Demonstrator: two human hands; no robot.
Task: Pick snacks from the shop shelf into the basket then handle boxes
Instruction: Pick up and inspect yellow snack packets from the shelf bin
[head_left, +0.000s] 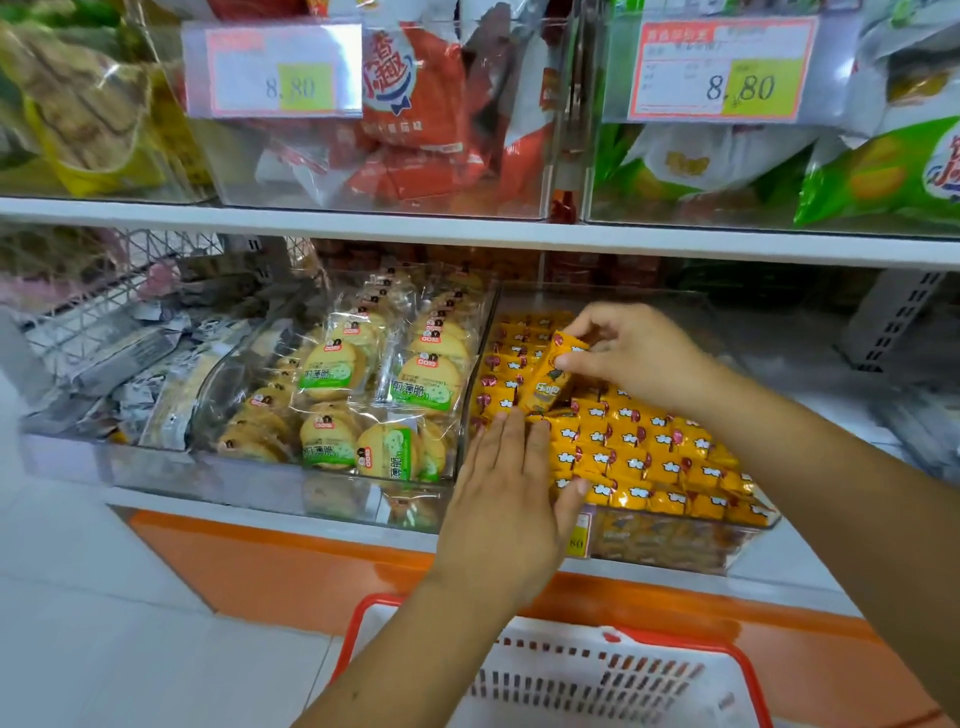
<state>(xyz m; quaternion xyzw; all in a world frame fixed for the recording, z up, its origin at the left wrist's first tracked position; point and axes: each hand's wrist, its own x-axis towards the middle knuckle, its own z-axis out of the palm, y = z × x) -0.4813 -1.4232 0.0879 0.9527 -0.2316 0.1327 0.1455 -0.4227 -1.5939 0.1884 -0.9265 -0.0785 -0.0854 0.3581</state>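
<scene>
A clear bin (748, 540) on the lower shelf holds rows of small yellow snack packets (639, 452). My right hand (634, 353) pinches one yellow packet (553, 371), lifted and tilted above the rows. My left hand (506, 499) lies flat with straight fingers on the packets at the bin's left front corner. Below my arms stands a white basket with a red rim (613, 675); the part of its inside that shows is bare.
Left of the yellow bin, a clear bin (260, 467) holds round crackers in clear wrappers (384, 395). Farther left are grey-wrapped packs (130, 374) by a wire rack. The upper shelf (467, 231) carries bins of red and green bags with 8.80 price tags (722, 73). An orange base (291, 566) runs under the shelf.
</scene>
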